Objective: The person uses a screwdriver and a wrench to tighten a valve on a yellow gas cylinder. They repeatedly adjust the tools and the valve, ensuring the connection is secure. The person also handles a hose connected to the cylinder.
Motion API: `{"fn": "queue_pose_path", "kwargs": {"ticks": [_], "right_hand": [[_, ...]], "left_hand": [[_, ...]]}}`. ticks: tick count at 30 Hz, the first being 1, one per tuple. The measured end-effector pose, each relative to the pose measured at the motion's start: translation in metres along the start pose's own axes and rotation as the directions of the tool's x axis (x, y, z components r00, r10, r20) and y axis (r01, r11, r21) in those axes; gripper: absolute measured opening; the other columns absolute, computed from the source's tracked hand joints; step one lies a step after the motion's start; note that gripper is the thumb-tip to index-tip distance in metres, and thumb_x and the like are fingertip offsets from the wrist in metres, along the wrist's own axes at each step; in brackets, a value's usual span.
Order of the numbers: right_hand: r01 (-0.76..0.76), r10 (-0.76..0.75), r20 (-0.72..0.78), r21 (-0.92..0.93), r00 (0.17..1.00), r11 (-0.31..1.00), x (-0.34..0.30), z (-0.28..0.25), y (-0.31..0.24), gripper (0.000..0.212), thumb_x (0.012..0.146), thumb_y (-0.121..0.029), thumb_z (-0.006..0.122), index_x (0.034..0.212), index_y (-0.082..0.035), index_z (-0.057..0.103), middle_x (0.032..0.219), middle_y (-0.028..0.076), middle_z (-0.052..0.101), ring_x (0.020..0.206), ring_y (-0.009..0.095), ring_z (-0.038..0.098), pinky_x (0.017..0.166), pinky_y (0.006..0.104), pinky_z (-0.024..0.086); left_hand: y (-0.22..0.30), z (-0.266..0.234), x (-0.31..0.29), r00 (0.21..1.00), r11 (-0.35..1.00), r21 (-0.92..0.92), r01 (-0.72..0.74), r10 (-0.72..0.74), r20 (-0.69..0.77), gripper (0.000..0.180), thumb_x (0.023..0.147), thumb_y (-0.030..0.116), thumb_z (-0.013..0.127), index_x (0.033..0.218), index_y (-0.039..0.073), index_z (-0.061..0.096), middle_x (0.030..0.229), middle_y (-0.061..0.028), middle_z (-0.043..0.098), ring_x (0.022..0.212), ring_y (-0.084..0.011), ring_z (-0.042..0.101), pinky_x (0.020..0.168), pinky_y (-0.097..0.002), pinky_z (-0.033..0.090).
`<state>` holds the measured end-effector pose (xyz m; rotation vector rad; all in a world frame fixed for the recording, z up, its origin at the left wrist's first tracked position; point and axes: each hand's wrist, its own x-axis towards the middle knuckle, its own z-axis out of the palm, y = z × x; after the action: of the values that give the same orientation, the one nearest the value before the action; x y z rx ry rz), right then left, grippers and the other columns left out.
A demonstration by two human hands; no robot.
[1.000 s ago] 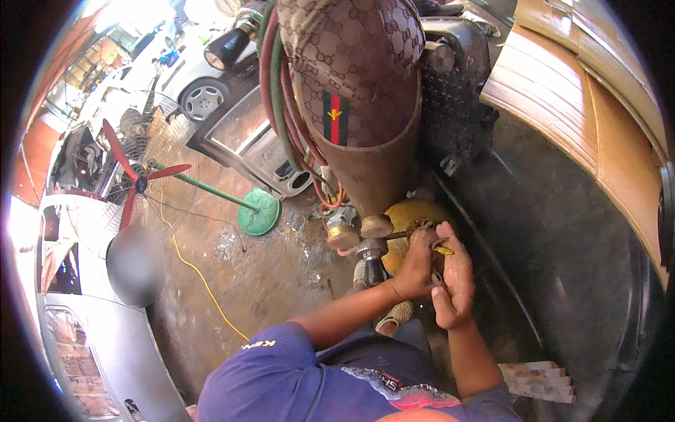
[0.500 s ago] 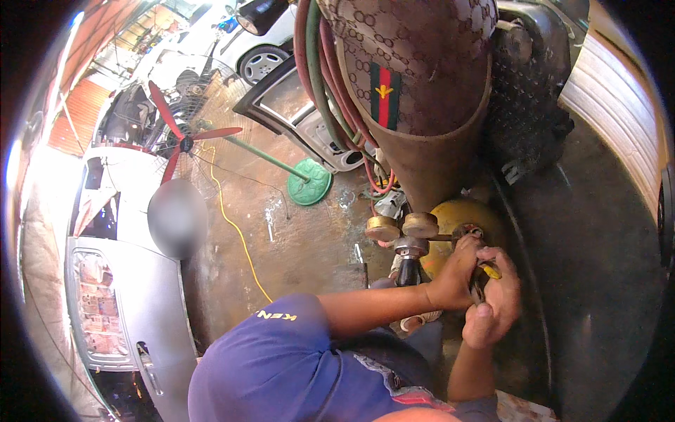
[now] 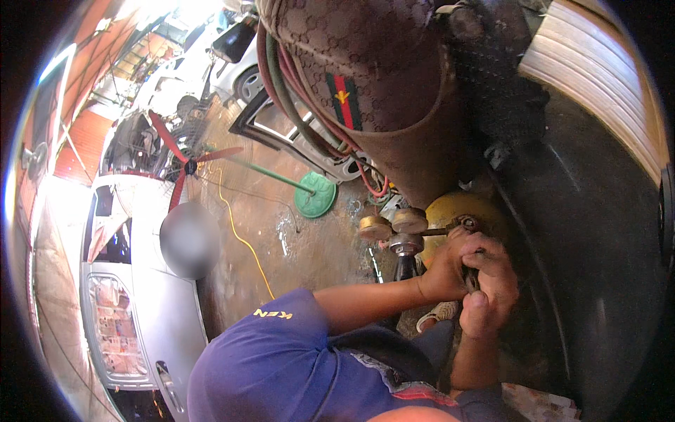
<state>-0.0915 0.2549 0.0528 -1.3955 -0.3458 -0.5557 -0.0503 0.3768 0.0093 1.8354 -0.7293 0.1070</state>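
A yellow gas cylinder [image 3: 450,206] stands in front of me, with a valve [image 3: 467,222] on top. A regulator with two round brass-coloured gauges [image 3: 410,221] and a black-tipped knob [image 3: 406,264] sticks out to the left of it. My left hand [image 3: 446,267] is closed right at the valve fitting, and its fingertips are partly hidden. My right hand [image 3: 492,281] is pressed up against the left one, its fingers wrapped around a dark metal hand tool [image 3: 470,280]. Most of that tool is covered by both hands, so its exact kind does not show.
Behind the valve rises a tall cylinder in a patterned brown cover [image 3: 394,141], with red and green hoses [image 3: 295,119] hanging on it. Leftward are a fan with a round green base [image 3: 316,194], a yellow cord [image 3: 246,243], a car door [image 3: 330,151] and a silver vehicle [image 3: 162,309].
My view has shifted, so the tall cylinder sits farther left. Both hands stay at the valve. A yellow piece that showed in my right hand is now out of sight.
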Motion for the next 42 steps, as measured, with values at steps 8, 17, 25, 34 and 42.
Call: {"fn": "queue_pose_path", "kwargs": {"ticks": [8, 17, 25, 34, 42], "right_hand": [[0.052, -0.052, 0.007, 0.08, 0.999, 0.995, -0.005, -0.008, -0.008, 0.051, 0.104, -0.047, 0.052, 0.085, 0.001, 0.056, 0.098, 0.022, 0.066, 0.091, 0.028, 0.063, 0.086, 0.0446, 0.052], [0.139, -0.126, -0.091, 0.146, 0.988, 0.979, -0.031, 0.02, -0.012, 0.036, 0.101, -0.03, 0.052, 0.078, -0.003, 0.048, 0.074, 0.015, 0.055, 0.067, 0.022, 0.052, 0.064, 0.0388, 0.044], [0.175, -0.159, -0.106, 0.171, 0.982, 0.97, -0.025, 0.029, -0.005, 0.028, 0.098, -0.023, 0.049, 0.081, -0.001, 0.049, 0.074, 0.016, 0.057, 0.065, 0.022, 0.051, 0.062, 0.0395, 0.045], [0.184, -0.152, -0.154, 0.223, 0.976, 0.957, -0.048, 0.016, 0.067, 0.039, 0.107, -0.037, 0.045, 0.093, -0.001, 0.052, 0.082, 0.019, 0.062, 0.071, 0.026, 0.056, 0.075, 0.0471, 0.049], [0.176, -0.149, -0.246, 0.09, 0.958, 0.98, -0.06, 0.013, 0.078, 0.051, 0.108, -0.051, 0.045, 0.101, -0.001, 0.054, 0.091, 0.023, 0.066, 0.083, 0.032, 0.064, 0.086, 0.0498, 0.053]], "left_hand": [[0.008, 0.018, -0.009, 0.994, 0.995, 0.074, -0.061, 0.067, -0.086, 0.056, 0.065, 0.024, 0.087, 0.113, 0.005, 0.065, 0.111, -0.0154, 0.066, 0.106, -0.0408, 0.061, 0.095, -0.0497, 0.046], [0.005, 0.007, -0.043, 0.999, 0.998, 0.057, -0.015, 0.016, -0.032, 0.031, 0.074, 0.026, 0.084, 0.096, 0.009, 0.069, 0.096, -0.0102, 0.07, 0.099, -0.0373, 0.066, 0.094, -0.047, 0.048], [-0.007, -0.054, -0.009, 0.812, 0.912, 0.41, -0.025, -0.221, 0.541, 0.061, 0.065, 0.037, 0.09, 0.115, 0.007, 0.073, 0.112, -0.0203, 0.072, 0.113, -0.0426, 0.065, 0.106, -0.0516, 0.048], [-0.026, -0.029, 0.058, 0.286, 0.812, 0.546, -0.207, -0.484, 0.827, 0.065, 0.064, 0.042, 0.088, 0.117, 0.008, 0.072, 0.118, -0.0189, 0.073, 0.122, -0.0464, 0.062, 0.11, -0.0531, 0.046], [-0.091, -0.007, -0.016, 0.94, 0.931, 0.365, -0.028, -0.099, 0.327, 0.094, 0.064, 0.027, 0.086, 0.143, -0.008, 0.05, 0.146, -0.0395, 0.05, 0.137, -0.0567, 0.049, 0.116, -0.0566, 0.042]]}}
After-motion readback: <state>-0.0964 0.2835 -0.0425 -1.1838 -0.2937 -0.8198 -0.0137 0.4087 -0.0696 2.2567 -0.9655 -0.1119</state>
